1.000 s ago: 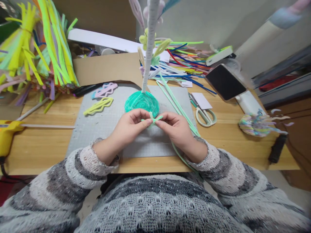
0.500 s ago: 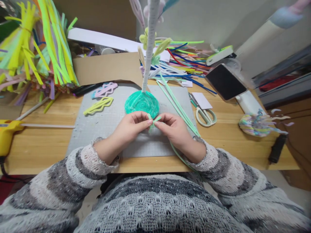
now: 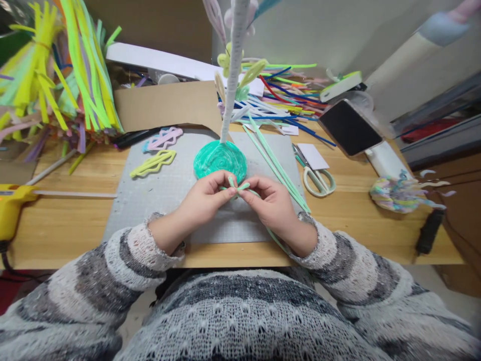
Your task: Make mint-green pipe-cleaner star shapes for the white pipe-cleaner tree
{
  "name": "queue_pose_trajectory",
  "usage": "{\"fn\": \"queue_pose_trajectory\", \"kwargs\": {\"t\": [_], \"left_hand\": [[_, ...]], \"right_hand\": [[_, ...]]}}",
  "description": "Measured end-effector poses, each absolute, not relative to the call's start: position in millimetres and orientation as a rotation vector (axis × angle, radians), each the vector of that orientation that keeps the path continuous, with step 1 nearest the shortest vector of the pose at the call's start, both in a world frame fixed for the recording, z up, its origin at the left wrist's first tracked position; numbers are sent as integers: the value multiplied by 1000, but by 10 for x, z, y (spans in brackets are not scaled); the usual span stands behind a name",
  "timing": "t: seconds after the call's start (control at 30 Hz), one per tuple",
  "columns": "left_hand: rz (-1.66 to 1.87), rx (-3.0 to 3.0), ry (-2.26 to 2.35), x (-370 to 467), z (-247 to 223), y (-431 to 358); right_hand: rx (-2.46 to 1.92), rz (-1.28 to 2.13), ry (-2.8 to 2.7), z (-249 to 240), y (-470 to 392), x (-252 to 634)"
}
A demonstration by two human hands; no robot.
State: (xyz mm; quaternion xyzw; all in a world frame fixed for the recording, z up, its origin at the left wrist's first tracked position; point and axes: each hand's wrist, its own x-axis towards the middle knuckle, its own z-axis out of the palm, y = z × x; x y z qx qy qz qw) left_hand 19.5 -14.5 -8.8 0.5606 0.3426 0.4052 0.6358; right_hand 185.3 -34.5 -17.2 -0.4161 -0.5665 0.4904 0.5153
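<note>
Between my fingertips is a mint-green pipe cleaner, bent into small loops like petals. My left hand pinches it from the left, and my right hand pinches it from the right. A long tail of it runs under my right hand toward the table's front edge. Just beyond my hands stands a round green coiled base with a white wrapped stem rising from it. Pastel flowers and leaves are fixed along the stem. Several straight mint pipe cleaners lie to the right.
A grey cutting mat lies under the work. Scissors and a phone are at the right. Yellow and pink bent shapes lie at the left, near a yellow glue gun. Bundled pipe cleaners stand back left.
The loops between my fingertips have turned and show more clearly, with the tail shifted by my right hand. Both hands stay in nearly the same place.
</note>
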Motion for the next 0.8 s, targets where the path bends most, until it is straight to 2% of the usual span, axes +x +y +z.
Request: {"fn": "queue_pose_trajectory", "kwargs": {"t": [0.3, 0.8], "left_hand": [[976, 982, 842, 252, -92, -178], [963, 884, 843, 238, -99, -159]], "right_hand": [[-1054, 1389, -1162, -116, -334, 1836], [-1144, 1141, -1385, -155, -387, 1829]]}}
